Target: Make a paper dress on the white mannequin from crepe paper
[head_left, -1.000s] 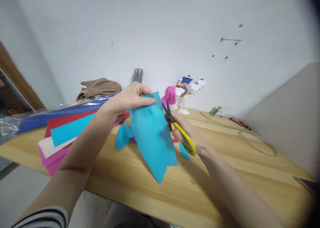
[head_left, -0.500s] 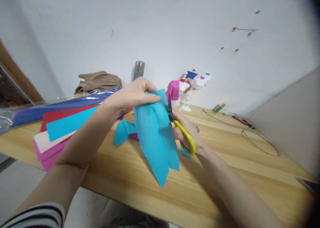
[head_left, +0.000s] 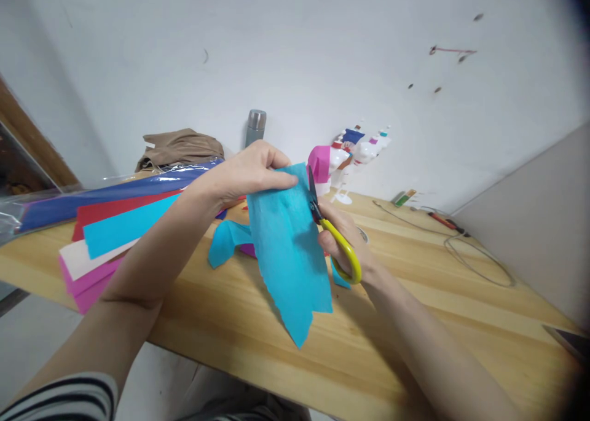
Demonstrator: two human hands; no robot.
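Turquoise crepe paper point(head_left: 288, 255), centre frame, hanging over counter point(head_left: 415, 322): I judge it light, limp, tear-prone. Left hand point(head_left: 249, 172) pinches top edge, best hold there. Right hand point(head_left: 343, 240) curled through yellow scissors point(head_left: 332, 235) at its right edge.

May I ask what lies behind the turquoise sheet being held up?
Behind the turquoise sheet, a curled turquoise scrap and some purple paper peek out on the wooden table. The sheet hides the rest; the scissors bite its right edge.
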